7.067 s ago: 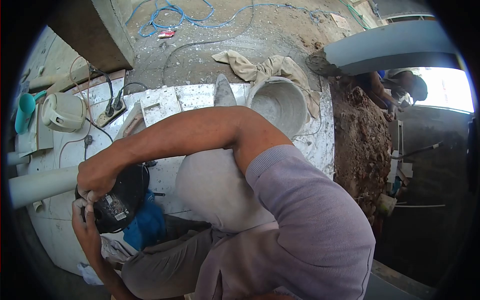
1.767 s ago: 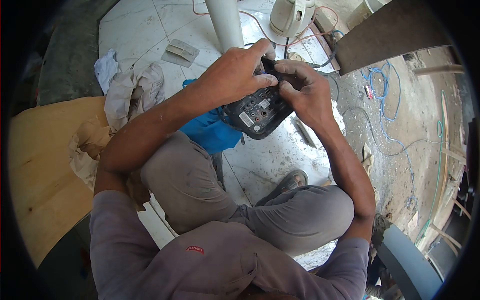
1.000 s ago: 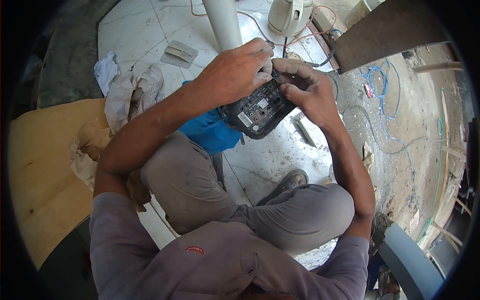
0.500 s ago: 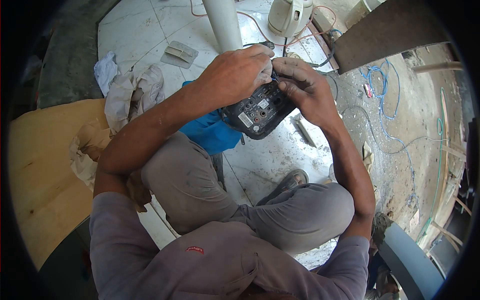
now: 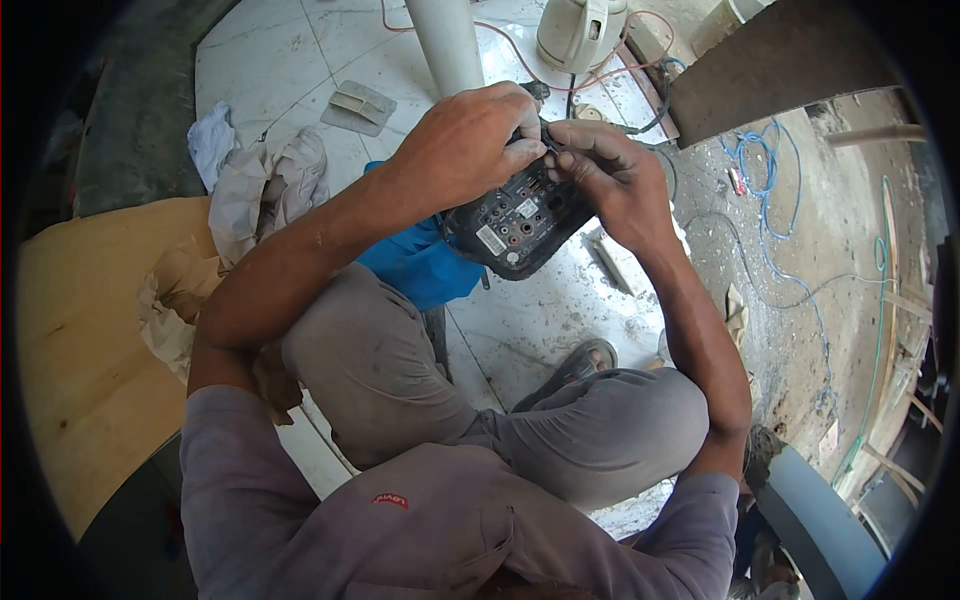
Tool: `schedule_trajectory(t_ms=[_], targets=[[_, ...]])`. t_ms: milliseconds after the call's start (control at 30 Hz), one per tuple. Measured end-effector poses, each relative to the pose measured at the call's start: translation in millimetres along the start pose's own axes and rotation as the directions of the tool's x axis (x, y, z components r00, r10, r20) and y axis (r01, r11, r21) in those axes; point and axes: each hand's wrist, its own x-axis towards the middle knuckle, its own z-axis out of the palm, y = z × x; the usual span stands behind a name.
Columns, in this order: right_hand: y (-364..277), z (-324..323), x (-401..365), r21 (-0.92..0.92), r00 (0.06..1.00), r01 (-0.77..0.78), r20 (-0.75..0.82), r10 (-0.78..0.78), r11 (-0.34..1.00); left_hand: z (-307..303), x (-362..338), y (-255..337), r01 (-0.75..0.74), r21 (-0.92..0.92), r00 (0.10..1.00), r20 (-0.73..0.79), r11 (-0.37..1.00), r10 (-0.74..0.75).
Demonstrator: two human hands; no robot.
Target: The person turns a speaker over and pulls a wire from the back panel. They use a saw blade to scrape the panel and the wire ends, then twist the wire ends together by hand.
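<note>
A black electronic device (image 5: 508, 230) with sockets, round knobs and white labels on its panel lies tilted in front of me, over a bright blue cloth or bag (image 5: 425, 268). My left hand (image 5: 490, 135) is closed in a pinch at the device's far edge. Facing it, my right hand (image 5: 615, 175) also pinches there, thumb against fingers. Between the fingertips is a small, thin dark piece, perhaps a wire; its kind is too small to make out. The two hands' fingertips nearly meet.
A pale pillar (image 5: 445, 50), a cream kettle (image 5: 580, 40) and a plastering trowel (image 5: 358, 107) stand or lie beyond my hands. Crumpled cloth (image 5: 265, 190) and a plywood board (image 5: 110, 340) are at left. Blue cable (image 5: 765, 170) coils at right. Debris dots the tiles.
My left hand has shifted slightly, its fingers curling lower toward the right fingertips. My right fingers have adjusted a little; the device stays in nearly the same place.
</note>
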Motion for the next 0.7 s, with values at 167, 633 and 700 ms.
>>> schedule_trajectory(t_ms=[167,633,700], targets=[[-8,3,-2,-0.061,0.997,0.081,-0.010,-0.082,0.995,-1,0,0,0.029,-0.008,1.000,0.005,1.000,-0.029],[-1,4,1,-0.220,0.967,0.223,-0.073,-0.244,0.950,2,1,5,0.075,-0.069,0.992,-0.094,0.995,-0.081],[-3,7,0,-0.228,0.962,0.235,-0.088,-0.260,0.945,3,2,4,0.069,0.007,0.998,0.003,0.998,-0.069]])
